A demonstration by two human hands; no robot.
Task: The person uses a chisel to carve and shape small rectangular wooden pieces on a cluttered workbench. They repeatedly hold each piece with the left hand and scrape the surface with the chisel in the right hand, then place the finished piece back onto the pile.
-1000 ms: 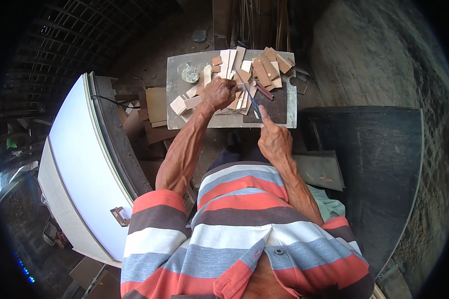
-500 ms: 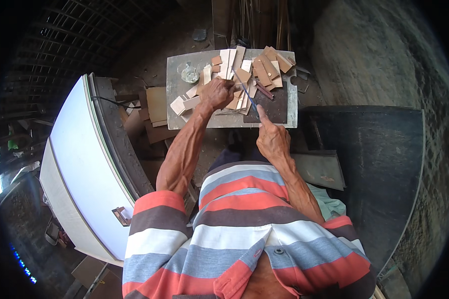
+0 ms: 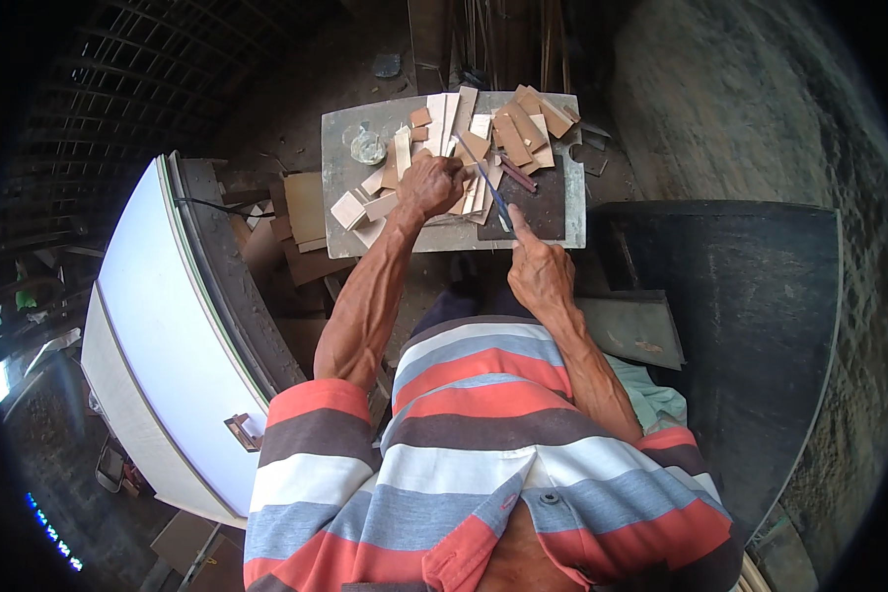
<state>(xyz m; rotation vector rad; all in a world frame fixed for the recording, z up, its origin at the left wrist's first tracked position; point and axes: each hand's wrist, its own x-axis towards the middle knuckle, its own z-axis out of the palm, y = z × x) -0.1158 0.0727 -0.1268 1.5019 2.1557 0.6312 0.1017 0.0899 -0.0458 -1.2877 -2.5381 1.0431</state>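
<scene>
Head view: I look through the left one of two fisheye lenses worn side by side on the person's head, facing down and forward.
Striped shirt (image 3: pixel 503 424): nearest my lens, below both hands, filling the lower middle.
Left hand (image 3: pixel 432 185) and right hand (image 3: pixel 543 276): farther out, seen from above and behind.
Table (image 3: pixel 355 116): under and beyond the hands, small at this range.
White panel (image 3: pixel 183 326): left of the hands, bending along my rim.
Dark board (image 3: pixel 730 326): right of them, curving likewise.
</scene>
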